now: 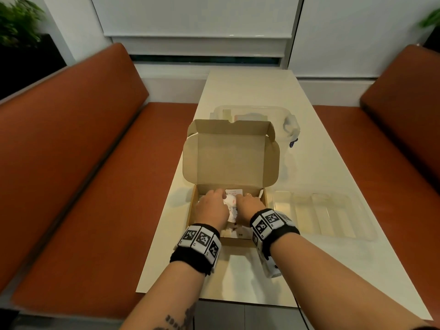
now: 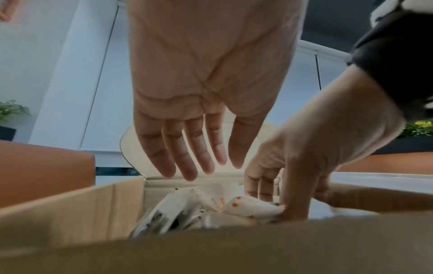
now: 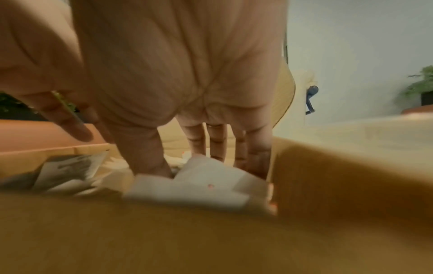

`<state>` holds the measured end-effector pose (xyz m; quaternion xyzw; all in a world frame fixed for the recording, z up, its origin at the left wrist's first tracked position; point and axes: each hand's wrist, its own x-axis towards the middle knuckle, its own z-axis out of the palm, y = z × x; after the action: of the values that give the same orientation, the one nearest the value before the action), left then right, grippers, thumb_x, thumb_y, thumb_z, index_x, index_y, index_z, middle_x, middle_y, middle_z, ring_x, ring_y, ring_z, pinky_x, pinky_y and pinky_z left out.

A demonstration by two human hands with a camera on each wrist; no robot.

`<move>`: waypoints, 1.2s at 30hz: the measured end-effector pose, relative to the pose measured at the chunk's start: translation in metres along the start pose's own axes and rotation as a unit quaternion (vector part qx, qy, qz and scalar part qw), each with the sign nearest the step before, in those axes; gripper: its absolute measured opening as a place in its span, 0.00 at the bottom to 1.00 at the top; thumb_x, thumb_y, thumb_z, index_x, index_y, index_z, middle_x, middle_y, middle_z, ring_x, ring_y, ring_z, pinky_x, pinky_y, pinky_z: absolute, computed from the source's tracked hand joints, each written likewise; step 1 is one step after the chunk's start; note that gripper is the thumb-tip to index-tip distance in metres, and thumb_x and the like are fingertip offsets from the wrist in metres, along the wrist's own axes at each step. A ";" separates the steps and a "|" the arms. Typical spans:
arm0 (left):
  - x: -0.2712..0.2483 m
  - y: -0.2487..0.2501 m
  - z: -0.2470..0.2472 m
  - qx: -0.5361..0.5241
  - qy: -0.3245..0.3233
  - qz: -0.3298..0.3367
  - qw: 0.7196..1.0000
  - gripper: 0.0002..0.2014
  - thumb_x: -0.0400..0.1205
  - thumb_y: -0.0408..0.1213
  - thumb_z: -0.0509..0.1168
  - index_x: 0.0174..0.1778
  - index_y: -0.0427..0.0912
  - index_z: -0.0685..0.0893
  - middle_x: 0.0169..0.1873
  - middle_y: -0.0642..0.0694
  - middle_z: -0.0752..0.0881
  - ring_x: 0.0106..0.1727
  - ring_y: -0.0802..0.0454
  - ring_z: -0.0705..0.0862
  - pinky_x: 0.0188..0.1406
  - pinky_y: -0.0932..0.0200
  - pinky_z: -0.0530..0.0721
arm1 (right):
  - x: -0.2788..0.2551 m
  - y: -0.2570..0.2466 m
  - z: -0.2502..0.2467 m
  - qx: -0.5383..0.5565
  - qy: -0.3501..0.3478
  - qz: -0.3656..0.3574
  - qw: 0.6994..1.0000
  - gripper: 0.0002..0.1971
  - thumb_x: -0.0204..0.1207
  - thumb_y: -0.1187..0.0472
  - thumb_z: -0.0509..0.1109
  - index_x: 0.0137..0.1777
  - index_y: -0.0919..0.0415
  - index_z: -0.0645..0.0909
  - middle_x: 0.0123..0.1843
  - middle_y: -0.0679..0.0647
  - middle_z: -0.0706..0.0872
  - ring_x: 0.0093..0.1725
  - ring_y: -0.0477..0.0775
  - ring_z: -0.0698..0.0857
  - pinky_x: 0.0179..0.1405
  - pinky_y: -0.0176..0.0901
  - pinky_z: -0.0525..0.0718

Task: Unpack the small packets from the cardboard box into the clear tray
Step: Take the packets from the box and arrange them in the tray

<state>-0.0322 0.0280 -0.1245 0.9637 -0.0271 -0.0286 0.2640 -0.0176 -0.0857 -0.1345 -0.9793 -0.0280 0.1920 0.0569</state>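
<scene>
Head view: both hands sit inside the open cardboard box [image 1: 228, 177] at frame centre, over white packets [image 1: 232, 203]; clear tray [image 1: 323, 214] lies lower right, holding nothing visible. Left wrist view alone shows the left hand [image 2: 206, 103] slack, fingers straight, while the right hand [image 2: 311, 163] pinches a packet.

Dim, warm indoor light; glare on tabletop [image 1: 250, 277]; wide-angle bending at edges; right wrist view heavily blurred.

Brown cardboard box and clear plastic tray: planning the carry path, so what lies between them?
Only bare white tabletop between the brown cardboard box and the clear plastic tray, seen in the head view.
</scene>
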 end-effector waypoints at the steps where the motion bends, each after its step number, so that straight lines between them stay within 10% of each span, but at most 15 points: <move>1: 0.000 0.001 0.001 -0.001 0.003 0.002 1.000 0.16 0.79 0.27 0.59 0.62 0.44 0.79 0.59 0.44 0.82 0.60 0.44 0.80 0.60 0.51 0.78 | -0.001 0.000 0.000 0.001 0.007 -0.007 1.000 0.23 0.76 0.59 0.68 0.69 0.64 0.70 0.66 0.63 0.78 0.64 0.64 0.80 0.62 0.51 0.79; 12: 0.000 0.012 0.001 -0.018 0.050 0.014 0.999 0.11 0.86 0.41 0.58 0.58 0.40 0.79 0.55 0.43 0.83 0.56 0.45 0.81 0.51 0.53 0.77 | -0.011 0.012 -0.022 0.077 0.110 -0.021 0.991 0.11 0.79 0.70 0.59 0.49 0.64 0.84 0.51 0.63 0.88 0.52 0.61 0.86 0.47 0.44 0.81; 20: 0.010 0.028 -0.002 -0.355 -0.017 -0.144 0.923 0.36 0.81 0.67 0.51 0.76 0.44 0.65 0.66 0.40 0.78 0.59 0.42 0.82 0.58 0.48 0.82 | -0.026 0.006 -0.045 0.171 0.221 -0.085 0.956 0.12 0.81 0.66 0.59 0.47 0.67 0.85 0.39 0.61 0.87 0.35 0.55 0.79 0.35 0.39 0.72; 24: 0.015 0.032 -0.006 -0.507 -0.028 -0.168 0.845 0.15 0.86 0.49 0.54 0.61 0.43 0.75 0.55 0.38 0.81 0.46 0.45 0.84 0.26 0.57 0.85 | -0.029 -0.006 -0.046 0.180 0.185 -0.114 0.959 0.09 0.81 0.67 0.62 0.52 0.66 0.84 0.41 0.58 0.86 0.40 0.53 0.82 0.40 0.39 0.77; 30: 0.021 0.021 -0.008 -0.427 0.029 -0.172 0.887 0.13 0.84 0.34 0.55 0.57 0.37 0.82 0.51 0.37 0.84 0.54 0.40 0.82 0.57 0.45 0.82 | -0.033 -0.015 -0.044 0.180 0.057 -0.141 0.972 0.18 0.77 0.66 0.64 0.67 0.62 0.79 0.58 0.61 0.86 0.58 0.59 0.84 0.58 0.47 0.83; 34: 0.021 0.009 -0.004 -0.380 0.056 -0.175 0.907 0.14 0.86 0.31 0.52 0.51 0.38 0.84 0.45 0.43 0.82 0.47 0.45 0.81 0.39 0.52 0.86 | -0.031 -0.010 -0.044 0.218 0.030 -0.133 0.966 0.27 0.78 0.65 0.65 0.76 0.48 0.71 0.65 0.56 0.85 0.53 0.55 0.86 0.55 0.47 0.84; 36: 0.020 0.003 -0.003 -0.364 0.064 -0.186 0.911 0.14 0.86 0.30 0.51 0.47 0.40 0.83 0.42 0.46 0.80 0.47 0.44 0.82 0.48 0.46 0.88 | -0.026 -0.005 -0.044 0.240 0.049 -0.096 0.965 0.23 0.78 0.66 0.63 0.73 0.52 0.75 0.65 0.56 0.85 0.55 0.55 0.86 0.59 0.48 0.85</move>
<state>-0.0126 0.0253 -0.1209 0.7883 0.1819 -0.0230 0.5873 -0.0256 -0.0867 -0.0837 -0.9380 -0.0727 0.1383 0.3095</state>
